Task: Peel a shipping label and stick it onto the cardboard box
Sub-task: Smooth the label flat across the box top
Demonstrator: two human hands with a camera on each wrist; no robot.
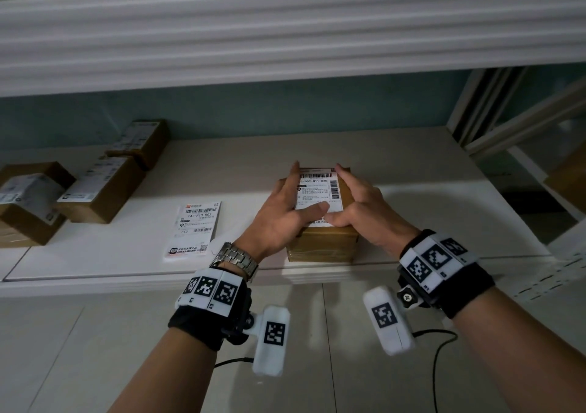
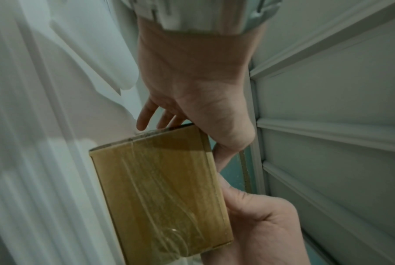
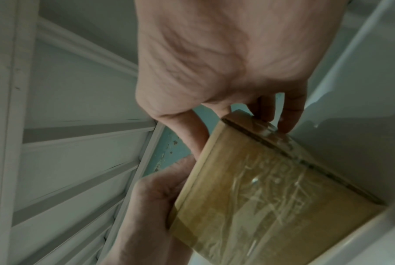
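Note:
A brown cardboard box [image 1: 323, 241] wrapped in clear tape stands on the white shelf [image 1: 444, 216] near its front edge. A white shipping label [image 1: 320, 190] with barcodes lies on the box's top. My left hand [image 1: 295, 203] lies flat on the label's left side with its fingers spread and its thumb across the lower part. My right hand [image 1: 352, 200] rests on the label's right side, index finger straight, thumb at the near edge. The wrist views show the box's taped front face [image 2: 160, 193] [image 3: 271, 197] between both hands.
A white stack of labels [image 1: 196, 228] lies on the shelf left of the box. Further left stand several labelled cardboard boxes [image 1: 101, 187]. A thick white upper shelf edge [image 1: 285, 32] hangs overhead. A teal wall [image 1: 285, 114] closes the back.

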